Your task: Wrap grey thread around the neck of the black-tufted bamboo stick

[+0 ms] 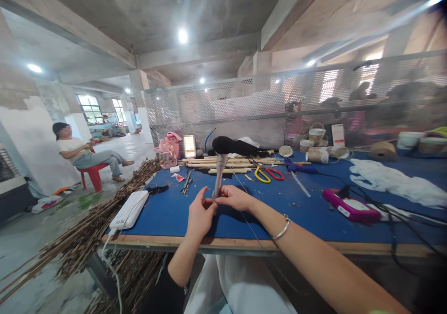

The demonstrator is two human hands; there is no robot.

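Note:
Upright over the table stands a stick with a rounded black head [223, 145] and a pale, wrapped-looking handle [220, 172]. My left hand [201, 214] is closed at the handle's lower end, thumb and fingers pinched together. My right hand [234, 198] pinches the same end from the other side, so the two hands' fingertips meet there. A thin wire or cord [244, 217] passes by my right hand and runs down toward the table's front edge. My fingers hide the very bottom of the handle. A silver bracelet [281, 228] circles my right wrist.
On the blue table [164, 218] lie a white power bank [129, 210], yellow-handled scissors [261, 175], a red-handled tool [274, 174], a blue glue gun [300, 167] and a magenta box [351, 206] with cables. Dry stalks [104, 211] are piled left; a person [82, 151] sits beyond.

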